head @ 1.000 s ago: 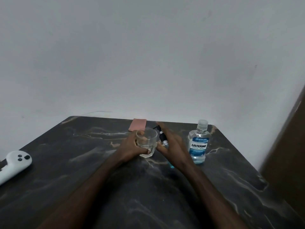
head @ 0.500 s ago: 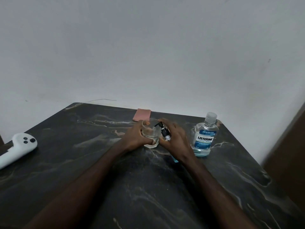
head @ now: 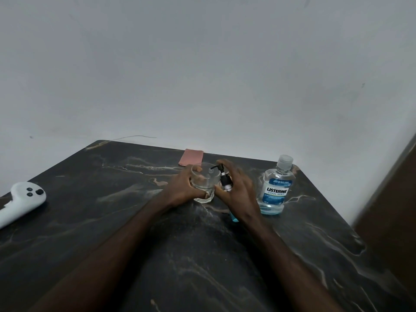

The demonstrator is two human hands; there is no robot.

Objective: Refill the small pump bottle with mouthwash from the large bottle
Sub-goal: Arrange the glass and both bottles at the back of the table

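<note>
1. Mid-worktop (head: 202,255): left hand (head: 182,188) wrapped round a clear glass (head: 203,183), fingers clamped on its side.
2. Right hand (head: 240,194) closed on the small pump bottle (head: 226,181), black pump nozzle poking over the glass rim.
3. Glass holding a little clear liquid, hard to judge how much.
4. Large mouthwash bottle (head: 278,188) upright just right of that hand, capped, pale blue liquid low inside.
5. Pump bottle body mostly hidden behind the palm, only a blue tip showing below.

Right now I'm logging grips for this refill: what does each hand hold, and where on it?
Left hand wraps the side of the glass. Right hand grips the small pump bottle around its body, below the pump head.
</note>
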